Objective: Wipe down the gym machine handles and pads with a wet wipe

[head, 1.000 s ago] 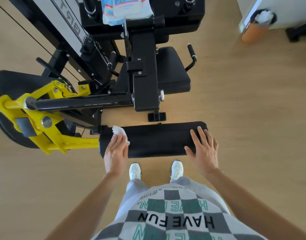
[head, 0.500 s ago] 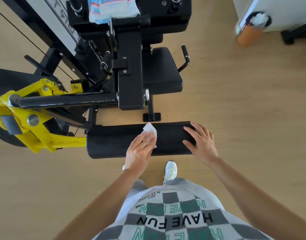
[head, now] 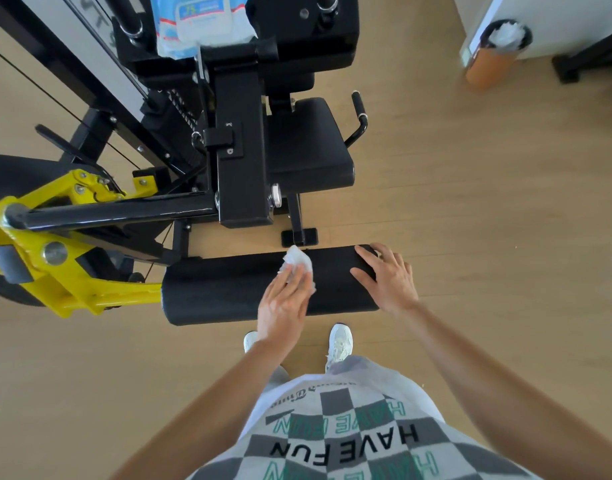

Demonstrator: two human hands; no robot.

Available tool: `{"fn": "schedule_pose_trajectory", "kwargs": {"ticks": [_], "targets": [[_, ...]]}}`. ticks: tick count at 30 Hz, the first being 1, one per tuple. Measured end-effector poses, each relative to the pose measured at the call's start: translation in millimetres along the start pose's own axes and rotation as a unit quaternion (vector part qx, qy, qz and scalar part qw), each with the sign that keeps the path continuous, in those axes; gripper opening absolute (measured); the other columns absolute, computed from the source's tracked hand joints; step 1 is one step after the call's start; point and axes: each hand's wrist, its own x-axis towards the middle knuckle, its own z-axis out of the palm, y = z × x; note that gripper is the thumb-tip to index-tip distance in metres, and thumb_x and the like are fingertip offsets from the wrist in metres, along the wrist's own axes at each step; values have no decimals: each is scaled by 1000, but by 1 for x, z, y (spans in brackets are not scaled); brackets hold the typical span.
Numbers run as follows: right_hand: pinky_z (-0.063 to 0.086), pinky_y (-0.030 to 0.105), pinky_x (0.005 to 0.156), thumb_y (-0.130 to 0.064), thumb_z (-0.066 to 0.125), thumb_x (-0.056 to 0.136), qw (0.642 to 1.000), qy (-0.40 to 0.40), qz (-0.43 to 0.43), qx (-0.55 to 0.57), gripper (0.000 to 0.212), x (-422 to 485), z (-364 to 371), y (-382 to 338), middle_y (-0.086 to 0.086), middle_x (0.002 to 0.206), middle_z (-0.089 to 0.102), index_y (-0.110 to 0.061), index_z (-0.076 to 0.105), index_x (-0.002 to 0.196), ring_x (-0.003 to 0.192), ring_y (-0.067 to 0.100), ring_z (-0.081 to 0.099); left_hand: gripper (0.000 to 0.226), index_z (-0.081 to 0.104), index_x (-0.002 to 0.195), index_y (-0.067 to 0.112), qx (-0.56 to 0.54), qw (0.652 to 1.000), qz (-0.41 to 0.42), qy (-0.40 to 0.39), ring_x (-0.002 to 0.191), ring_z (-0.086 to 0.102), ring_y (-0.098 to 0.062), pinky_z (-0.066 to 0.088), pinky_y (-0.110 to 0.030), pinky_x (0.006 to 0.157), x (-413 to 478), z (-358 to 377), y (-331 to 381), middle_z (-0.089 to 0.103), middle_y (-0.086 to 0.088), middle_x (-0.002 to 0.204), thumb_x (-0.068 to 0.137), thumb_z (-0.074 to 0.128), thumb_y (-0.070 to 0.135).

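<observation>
**Risks while the roller pad is wiped**

The wet wipe [head: 297,263] is pressed flat onto the top of the black roller pad [head: 228,289] by the straight fingers of the left hand [head: 283,303], a little right of the pad's middle; the right hand [head: 387,278] is laid with fingers spread over the pad's right end, apparently to steady it. The wipe is bunched, so only part of it is likely to meet the vinyl; strips could be missed, above all on the underside, which is hidden. The pad is carried on the yellow lever arm [head: 72,282]; it could swing or roll if the steadying hand were lifted, and the wipe could be dragged off onto the floor. The seat pad [head: 308,147] and side handle [head: 359,109] lie well apart from both hands; whether they have been wiped cannot be told, and they might be skipped if the wipe dries out, though a wipe pack [head: 200,19] is lodged on the machine above.
</observation>
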Motion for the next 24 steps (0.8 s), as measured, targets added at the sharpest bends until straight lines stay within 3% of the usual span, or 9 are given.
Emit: {"fn": "schedule_pose_trajectory", "kwargs": {"ticks": [4, 8, 10, 12, 16, 20, 24], "targets": [[41, 52, 98, -43, 61, 98, 998, 64, -18, 5, 51, -7, -1, -7, 6, 146, 49, -22, 53, 143, 123, 35, 49, 41, 62, 139, 10, -25, 999, 11, -43, 142, 48, -30, 49, -47, 110, 10, 8, 22, 60, -7, 145, 102, 50, 23], [46, 51, 99, -21, 69, 94, 974, 158, -161, 36, 46, -23, 10, -26, 7, 144, 53, -14, 57, 138, 129, 30, 51, 58, 55, 145, 14, -34, 999, -25, -23, 144, 45, -26, 40, -43, 114, 7, -14, 12, 54, -5, 151, 87, 63, 11], [39, 48, 111, -17, 65, 96, 961, 141, -236, 34, 48, -28, 20, -42, 8, 152, 48, -14, 53, 142, 141, 29, 44, 62, 55, 145, 15, -17, 996, -89, -6, 143, 44, -25, 35, -41, 115, 3, -29, 2, 52, -4, 152, 83, 61, 14], [24, 46, 123, -26, 53, 102, 961, 58, -271, 1, 53, -31, 32, -57, 6, 164, 32, -19, 39, 153, 153, 26, 26, 64, 53, 148, 15, 13, 990, -137, -19, 146, 40, -26, 33, -44, 116, -4, -38, -12, 49, -5, 155, 84, 58, 22], [11, 53, 127, -43, 29, 107, 957, -26, -262, -125, 57, -33, 45, -65, 2, 171, 9, -26, 22, 161, 158, 24, 2, 69, 42, 155, 18, 78, 983, -133, -96, 154, 28, -28, 28, -52, 123, -17, -36, -35, 36, -6, 164, 91, 62, 32], [12, 58, 125, -44, 21, 106, 970, 13, -198, -143, 59, -36, 34, -44, 3, 171, 10, -26, 16, 162, 158, 24, 3, 70, 44, 154, 18, 75, 980, -155, -99, 155, 27, -27, 24, -49, 125, -15, -33, -33, 37, -5, 163, 90, 67, 37], [14, 54, 126, -39, 29, 108, 987, 41, -105, -115, 63, -35, 23, -11, 5, 171, 11, -17, 10, 163, 158, 22, 3, 69, 47, 152, 16, 64, 980, -169, -83, 154, 27, -28, 21, -48, 127, -14, -30, -28, 39, -6, 162, 90, 68, 35]]}}
